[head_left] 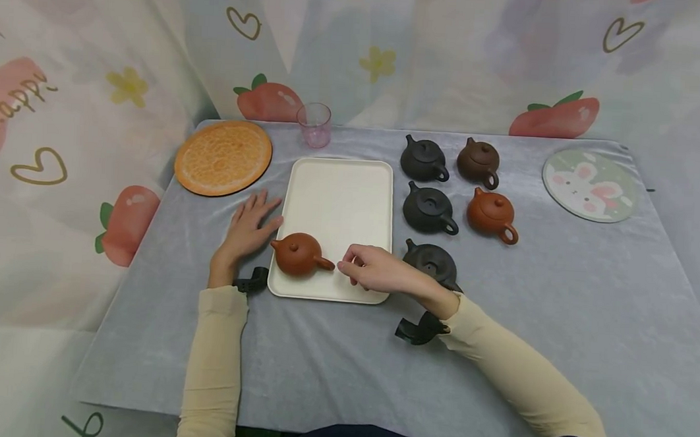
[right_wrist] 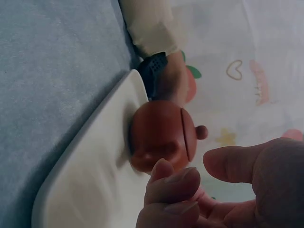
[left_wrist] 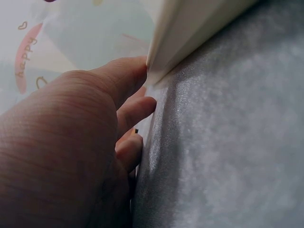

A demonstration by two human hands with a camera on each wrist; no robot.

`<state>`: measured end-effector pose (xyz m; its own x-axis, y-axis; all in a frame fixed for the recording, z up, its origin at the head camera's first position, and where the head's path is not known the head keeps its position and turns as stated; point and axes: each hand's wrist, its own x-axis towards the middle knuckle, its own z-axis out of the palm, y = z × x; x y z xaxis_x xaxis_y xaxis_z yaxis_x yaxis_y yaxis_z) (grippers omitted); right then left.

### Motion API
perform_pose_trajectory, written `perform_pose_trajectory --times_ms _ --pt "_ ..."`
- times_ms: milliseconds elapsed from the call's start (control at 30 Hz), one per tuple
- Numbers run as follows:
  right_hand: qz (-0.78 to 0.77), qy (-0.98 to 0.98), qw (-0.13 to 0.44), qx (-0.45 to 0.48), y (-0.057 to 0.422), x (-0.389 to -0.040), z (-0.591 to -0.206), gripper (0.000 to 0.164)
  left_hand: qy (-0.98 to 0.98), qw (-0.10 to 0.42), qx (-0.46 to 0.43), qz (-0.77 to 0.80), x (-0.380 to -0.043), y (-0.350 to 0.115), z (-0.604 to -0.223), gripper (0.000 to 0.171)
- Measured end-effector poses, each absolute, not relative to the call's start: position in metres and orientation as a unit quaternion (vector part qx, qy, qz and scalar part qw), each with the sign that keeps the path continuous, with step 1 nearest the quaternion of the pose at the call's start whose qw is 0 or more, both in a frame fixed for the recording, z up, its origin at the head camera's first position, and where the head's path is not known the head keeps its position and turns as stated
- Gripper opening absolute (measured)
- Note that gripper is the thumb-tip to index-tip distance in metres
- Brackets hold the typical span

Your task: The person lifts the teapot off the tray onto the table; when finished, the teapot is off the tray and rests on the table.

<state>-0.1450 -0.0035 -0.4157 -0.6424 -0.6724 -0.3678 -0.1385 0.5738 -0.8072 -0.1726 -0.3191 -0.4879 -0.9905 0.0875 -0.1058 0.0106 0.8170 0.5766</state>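
Observation:
An orange-brown teapot (head_left: pixel 298 255) sits on the near left part of a cream tray (head_left: pixel 341 191), its handle pointing right. Just right of that handle is my right hand (head_left: pixel 374 268), held over the tray with its fingers loosely bent. In the right wrist view a gap shows between the thumb (right_wrist: pixel 232 163) and the fingers, and nothing is held there. My left hand (head_left: pixel 252 226) lies along the tray's left side with its fingers spread on the cloth. Its thumb (left_wrist: pixel 128 73) touches the tray's edge in the left wrist view.
Right of the tray stand black teapots (head_left: pixel 423 159), (head_left: pixel 429 209), (head_left: pixel 433 262), a dark brown teapot (head_left: pixel 478 160) and another orange-brown teapot (head_left: pixel 490 212). A round orange mat (head_left: pixel 223 158), a pink glass (head_left: pixel 315 127) and a rabbit-print mat (head_left: pixel 590 185) lie farther back.

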Motion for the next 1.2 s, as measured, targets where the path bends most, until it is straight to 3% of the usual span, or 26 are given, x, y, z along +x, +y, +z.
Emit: perform_pose_trajectory --times_ms 333,967,1200 --pt "-0.412 0.808 0.362 -0.215 -0.029 -0.148 -0.429 0.024 0.951 0.062 0.026 0.303 -0.172 -0.319 -0.487 0.062" --pt "-0.416 0.807 0.357 -0.220 -0.043 -0.150 -0.443 0.051 0.951 0.063 0.026 0.302 -0.171 -0.319 -0.486 0.063" --pt "-0.425 0.800 0.364 -0.215 -0.040 -0.148 -0.446 0.051 0.950 0.065 0.030 0.304 -0.172 -0.320 -0.487 0.062"
